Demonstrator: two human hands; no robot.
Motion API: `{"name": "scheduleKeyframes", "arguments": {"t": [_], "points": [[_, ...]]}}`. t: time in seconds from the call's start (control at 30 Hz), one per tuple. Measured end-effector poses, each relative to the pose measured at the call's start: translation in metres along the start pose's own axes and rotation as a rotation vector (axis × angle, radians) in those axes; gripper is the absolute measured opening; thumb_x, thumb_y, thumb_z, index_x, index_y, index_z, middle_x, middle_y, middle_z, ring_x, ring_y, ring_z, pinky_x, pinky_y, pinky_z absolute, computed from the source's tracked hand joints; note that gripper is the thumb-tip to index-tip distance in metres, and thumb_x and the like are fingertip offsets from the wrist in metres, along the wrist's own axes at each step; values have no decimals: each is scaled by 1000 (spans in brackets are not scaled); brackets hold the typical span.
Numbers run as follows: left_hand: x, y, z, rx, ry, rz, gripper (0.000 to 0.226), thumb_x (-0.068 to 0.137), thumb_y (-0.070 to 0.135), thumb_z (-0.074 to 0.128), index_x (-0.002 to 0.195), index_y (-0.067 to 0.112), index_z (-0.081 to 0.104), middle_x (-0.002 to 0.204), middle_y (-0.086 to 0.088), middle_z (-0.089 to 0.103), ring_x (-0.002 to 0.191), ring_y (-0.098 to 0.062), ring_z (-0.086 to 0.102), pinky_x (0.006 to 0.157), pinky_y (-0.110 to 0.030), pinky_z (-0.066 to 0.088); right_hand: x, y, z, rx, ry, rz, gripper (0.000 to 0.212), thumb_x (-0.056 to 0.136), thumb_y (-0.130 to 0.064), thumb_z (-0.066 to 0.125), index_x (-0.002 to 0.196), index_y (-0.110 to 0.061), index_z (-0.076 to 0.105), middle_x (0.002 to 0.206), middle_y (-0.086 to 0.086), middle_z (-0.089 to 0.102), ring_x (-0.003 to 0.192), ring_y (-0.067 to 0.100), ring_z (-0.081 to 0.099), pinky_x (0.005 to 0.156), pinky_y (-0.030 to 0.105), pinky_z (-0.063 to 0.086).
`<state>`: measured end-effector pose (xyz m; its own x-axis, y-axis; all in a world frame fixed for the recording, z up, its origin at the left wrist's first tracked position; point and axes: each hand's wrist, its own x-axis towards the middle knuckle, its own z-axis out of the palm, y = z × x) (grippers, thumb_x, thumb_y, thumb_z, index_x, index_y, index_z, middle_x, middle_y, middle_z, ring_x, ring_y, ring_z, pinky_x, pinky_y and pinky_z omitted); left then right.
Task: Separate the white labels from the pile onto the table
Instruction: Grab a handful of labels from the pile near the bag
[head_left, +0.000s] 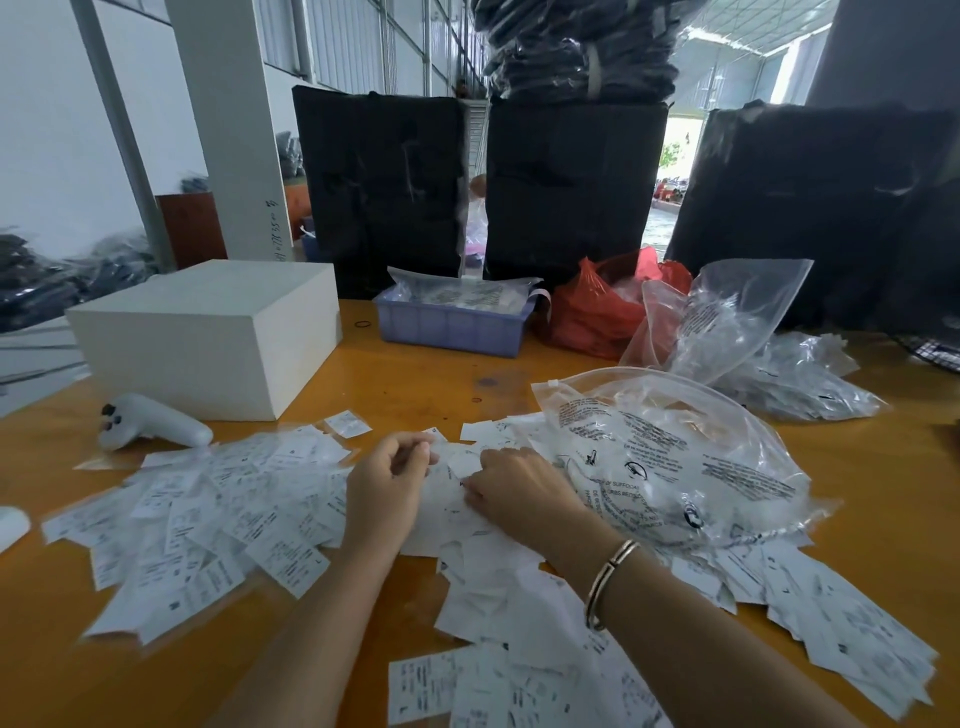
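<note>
Orange wooden table: we see it carrying the whole job, with a white rectangular box at the far left and a lavender plastic crate behind the work area.

Clear printed plastic zip bag: it lies against the right side of the pile. We judge a stray sweep of the right forearm could drag it over the labels and bury sorted ones.

Pile of white printed paper labels: heaped at centre beneath both hands. The sheets overlap thickly, so we think two may lift as one.

Spread labels: fanned flat over the table left of the pile. These small rectangles mostly run their long axis from near left to far right, though many lie askew; a draught or a sleeve could scatter them.

Left hand: fingers curled at the pile's top edge, seemingly pinching a label, though blur hides the grip.

Right hand: knuckles up, fingertips pressing into the pile; we cannot tell whether it holds a sheet.
</note>
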<state>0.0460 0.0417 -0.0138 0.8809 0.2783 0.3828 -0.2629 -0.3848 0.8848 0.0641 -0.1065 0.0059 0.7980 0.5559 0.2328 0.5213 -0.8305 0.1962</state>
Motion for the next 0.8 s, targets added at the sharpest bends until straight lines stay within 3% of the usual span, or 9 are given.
{"name": "scheduleKeyframes", "arguments": {"t": [0.1, 0.27, 0.4, 0.57, 0.63, 0.8], "points": [[1, -1, 0, -3, 4, -1, 13, 96, 22, 54, 90, 31, 61, 83, 16, 66, 81, -1, 62, 66, -14, 45, -1, -1, 5, -45, 42, -111, 25, 95, -5, 40, 95, -7, 65, 91, 8, 60, 83, 26, 58, 68, 31, 34], [1, -2, 1, -25, 15, -25, 9, 92, 26, 59, 88, 33, 61, 84, 17, 68, 82, -1, 63, 69, -18, 51, -2, 2, 5, -5, 77, -72, 35, 99, -27, 37, 104, -9, 67, 95, 9, 63, 83, 26, 60, 72, 33, 41], [1, -2, 0, -78, 19, -45, 4, 88, 30, 64, 84, 32, 64, 81, 14, 70, 77, -3, 66, 60, -15, 52, -1, -3, 4, -56, 49, -143, 26, 98, -13, 43, 92, -7, 67, 88, 6, 63, 69, 18, 51, 66, 29, 34], [1, 0, 0, -170, 35, -74, 9, 92, 29, 59, 90, 21, 63, 80, 9, 71, 73, -2, 69, 58, -15, 54, 2, -1, -1, -42, -26, -38, 47, 97, -48, 40, 106, -8, 64, 98, 9, 61, 86, 26, 60, 73, 35, 42], [1, 1, 0, -164, 46, -79, 8, 95, 27, 54, 89, 23, 59, 79, 8, 70, 69, -5, 68, 57, -16, 53, 1, -6, -1, -40, -54, 0, 47, 98, -45, 38, 106, -7, 64, 100, 10, 61, 89, 28, 61, 71, 34, 42], [1, 3, 0, -191, 47, -102, 15, 96, 19, 53, 86, 29, 57, 82, 7, 66, 79, -8, 64, 65, -18, 46, -6, -17, -4, -30, 3, -78, 42, 101, -26, 34, 91, -4, 67, 88, 10, 61, 73, 24, 55, 72, 34, 40]]}}
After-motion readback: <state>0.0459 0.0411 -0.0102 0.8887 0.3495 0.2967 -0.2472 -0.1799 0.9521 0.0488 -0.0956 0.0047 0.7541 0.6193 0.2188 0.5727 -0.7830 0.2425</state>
